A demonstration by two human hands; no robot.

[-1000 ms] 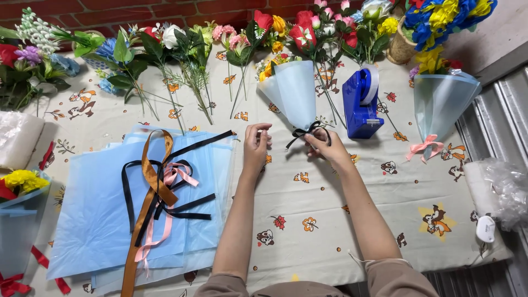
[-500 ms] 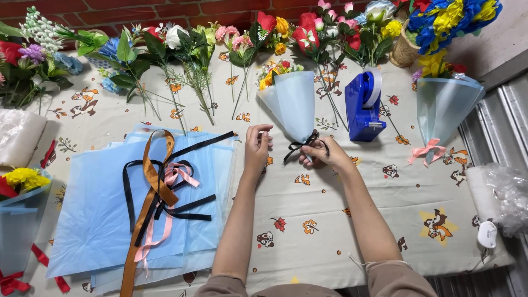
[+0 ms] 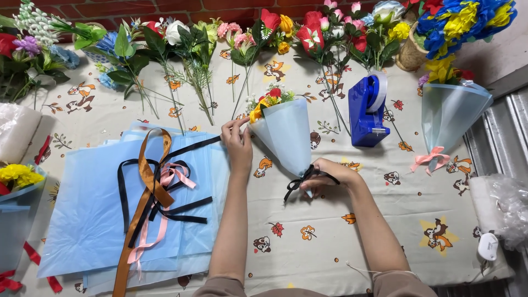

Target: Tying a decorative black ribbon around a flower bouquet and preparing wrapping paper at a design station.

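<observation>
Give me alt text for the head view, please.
Two hands hold a small bouquet in a pale blue paper cone on a cartoon-print table: left hand at its top edge, right hand at its black-ribboned tip. Blue paper sheets with ribbons lie left, a blue tape dispenser right.

The right hand (image 3: 324, 175) covers the small bouquet (image 3: 283, 137)'s stem end. A blue-wrapped bouquet (image 3: 16, 214) is cut off at the left edge.

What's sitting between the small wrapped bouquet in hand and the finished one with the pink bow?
In the head view, a blue tape dispenser stands between the small bouquet and the pink-bowed bouquet, on patterned tablecloth.
</observation>
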